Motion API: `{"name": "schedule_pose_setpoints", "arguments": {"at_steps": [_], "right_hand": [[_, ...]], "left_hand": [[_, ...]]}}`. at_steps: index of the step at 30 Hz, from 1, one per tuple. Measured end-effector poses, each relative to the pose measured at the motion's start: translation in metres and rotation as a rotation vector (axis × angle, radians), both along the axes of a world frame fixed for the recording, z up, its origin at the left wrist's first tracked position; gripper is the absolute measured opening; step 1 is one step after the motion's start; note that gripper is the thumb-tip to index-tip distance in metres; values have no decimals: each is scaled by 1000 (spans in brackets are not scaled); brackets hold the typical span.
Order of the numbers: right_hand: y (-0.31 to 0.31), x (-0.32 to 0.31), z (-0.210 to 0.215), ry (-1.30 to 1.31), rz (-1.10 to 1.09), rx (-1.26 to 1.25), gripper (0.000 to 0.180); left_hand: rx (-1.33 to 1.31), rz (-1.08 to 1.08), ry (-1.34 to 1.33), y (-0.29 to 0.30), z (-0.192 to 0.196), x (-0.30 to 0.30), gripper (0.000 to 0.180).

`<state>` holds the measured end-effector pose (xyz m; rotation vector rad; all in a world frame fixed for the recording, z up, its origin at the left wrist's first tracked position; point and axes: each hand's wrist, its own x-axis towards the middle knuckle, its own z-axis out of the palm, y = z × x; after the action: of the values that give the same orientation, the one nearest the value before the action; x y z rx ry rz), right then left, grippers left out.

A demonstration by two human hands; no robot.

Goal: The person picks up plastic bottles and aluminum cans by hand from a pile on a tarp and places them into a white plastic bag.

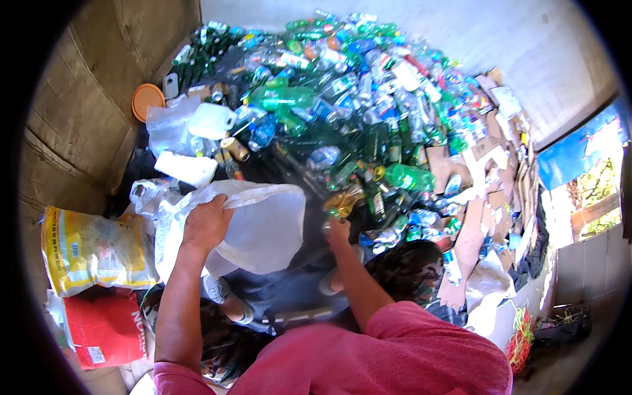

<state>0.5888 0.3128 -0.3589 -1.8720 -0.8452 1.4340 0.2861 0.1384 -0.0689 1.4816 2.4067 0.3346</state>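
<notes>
Gripping the rim of a white sack (255,229), the left hand (205,222) was closed on the cloth at its upper side, in the head view. The sack stood between the person's body and the big pile of bottles (388,108), with its wide mouth turned toward the right hand (338,230). This right hand was low at the near edge of the pile, beside a small greenish thing (334,212), perhaps a part of a bottle; I could not tell whether the fingers were closed on it or only near to it. A yellow bag (99,253) and a red package (108,329) were on the left, and flattened cardboard (469,247) lay on the right.

To hold the sack well, in my judgement, the left hand needed a firm pinch with the rim pulled outward, so that the soft mouth did not fold inward. For the right hand, a grip around the body of one single bottle seemed safer than pulling at a tangled group.

The bottom of the sack was hidden, so its contents could not be known. The right fingertips were small and blurred, and the lower layers of the pile were covered.
</notes>
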Motion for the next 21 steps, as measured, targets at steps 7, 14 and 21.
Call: {"name": "schedule_pose_setpoints", "arguments": {"at_steps": [7, 14, 21], "right_hand": [[-39, -1, 143, 68, 135, 147, 61], [-103, -13, 166, 314, 500, -40, 59], [-111, -171, 132, 506, 833, -158, 40]], "left_hand": [[16, -25, 41, 2, -8, 6, 33], [13, -64, -1, -19, -7, 18, 33], [25, -99, -41, -27, -3, 12, 33]]}}
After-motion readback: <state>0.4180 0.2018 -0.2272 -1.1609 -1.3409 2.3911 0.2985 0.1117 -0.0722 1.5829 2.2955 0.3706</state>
